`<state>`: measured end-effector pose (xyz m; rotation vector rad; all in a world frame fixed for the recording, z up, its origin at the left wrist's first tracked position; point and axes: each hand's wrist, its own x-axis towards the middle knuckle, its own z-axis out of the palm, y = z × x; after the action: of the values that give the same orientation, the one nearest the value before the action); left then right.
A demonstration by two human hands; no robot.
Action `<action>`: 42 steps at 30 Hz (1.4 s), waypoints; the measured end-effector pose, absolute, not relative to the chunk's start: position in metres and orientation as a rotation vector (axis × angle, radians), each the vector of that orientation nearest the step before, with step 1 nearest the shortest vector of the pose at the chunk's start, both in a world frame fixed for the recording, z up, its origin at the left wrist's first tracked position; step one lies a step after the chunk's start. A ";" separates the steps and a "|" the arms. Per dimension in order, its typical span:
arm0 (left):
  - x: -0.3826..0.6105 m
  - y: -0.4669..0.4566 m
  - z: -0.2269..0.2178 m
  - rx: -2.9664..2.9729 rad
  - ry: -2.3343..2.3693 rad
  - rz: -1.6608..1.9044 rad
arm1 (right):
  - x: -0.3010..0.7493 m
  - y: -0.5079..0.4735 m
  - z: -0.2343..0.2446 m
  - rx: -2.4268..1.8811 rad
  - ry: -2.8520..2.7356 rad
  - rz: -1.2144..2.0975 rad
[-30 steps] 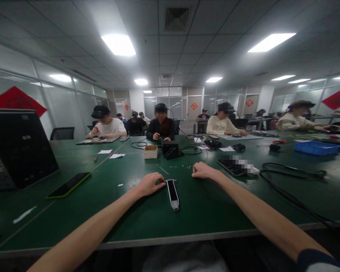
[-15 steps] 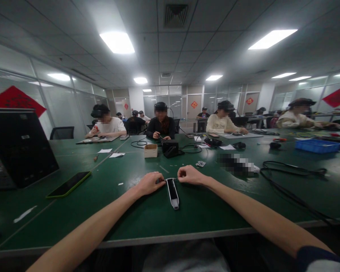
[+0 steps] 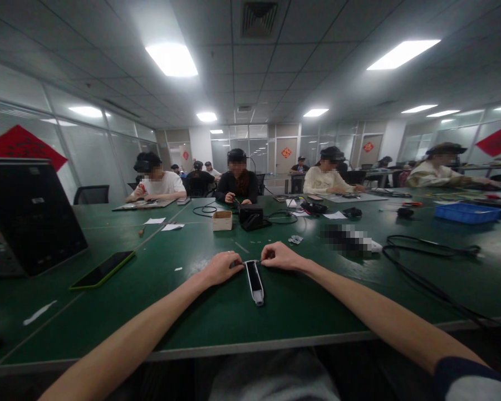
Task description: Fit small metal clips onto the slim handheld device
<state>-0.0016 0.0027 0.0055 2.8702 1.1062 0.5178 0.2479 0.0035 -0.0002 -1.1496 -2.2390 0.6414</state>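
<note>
A narrow white casing with a dark inside lies on the green table in front of me, its tapered end toward me. At its far end, my left hand is on the left side, fingers and thumb pinched together. Across from it my right hand is pinched in the same way, close to the casing's far right corner. A thin dark strip seems to run between the fingertips along that end. Whatever either hand grips is too small to make out.
On the left are a phone with a green edge and a black computer case. Ahead stand a small cardboard box and a black device. Black cables and a blue tray are at right. Several people sit opposite.
Both hands stay pinched at the casing's far end with barely any movement. The whole view has shifted very slightly.
</note>
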 end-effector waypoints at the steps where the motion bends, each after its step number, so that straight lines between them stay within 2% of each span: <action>1: -0.002 0.003 0.005 2.872 1.106 0.519 | 0.248 0.004 -0.001 -1.136 -2.227 0.654; 13: -0.003 0.009 -0.001 2.886 1.086 0.550 | 0.249 0.008 -0.005 -1.110 -2.207 0.767; 24: -0.003 0.009 -0.001 2.885 1.090 0.553 | 0.248 0.003 0.001 -1.098 -2.237 0.684; 31: -0.001 0.005 0.003 2.866 1.100 0.522 | 0.243 0.001 -0.002 -1.052 -2.180 0.755; 42: -0.002 0.007 0.002 2.857 1.090 0.544 | 0.240 0.000 -0.002 -1.024 -2.309 0.481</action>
<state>-0.0020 0.0068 0.0020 2.8566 1.0901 0.5442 0.2405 -0.0003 -0.0024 -1.0239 -2.3091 0.4811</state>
